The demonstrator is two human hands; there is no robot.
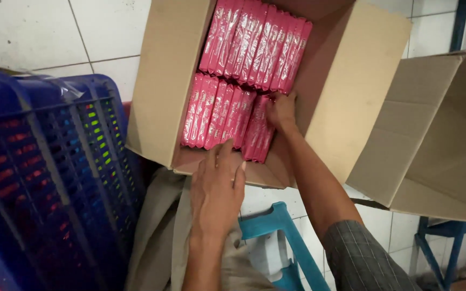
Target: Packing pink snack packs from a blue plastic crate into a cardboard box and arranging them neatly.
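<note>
Head view of an open cardboard box [165, 81] packed with slim pink foil-wrapped packets standing on edge in two rows, a far row [254, 43] and a near row [217, 116]. The right hand [281, 110] reaches into the box and closes its fingers on the last bundle of pink packets [258, 132] at the right end of the near row, which leans slightly away from its neighbours; beside it the box floor shows bare. The left hand [217, 191] lies flat and empty, fingers extended, with its fingertips on the near wall of the box and gripping nothing. The packets appear light and fairly stiff along their length, yet the glossy wrapper is probably slippery and may dent or crease under a hard pinch; a bundle is best taken across its flat faces, thumb on one side and fingers on the other, near mid-length, so that no single packet slides out. A blue plastic crate [44, 178] stands to the left, a second, empty carton [443, 140] to the right, and a blue stool [281, 226] below the box on the white tiled floor [28, 32].
</note>
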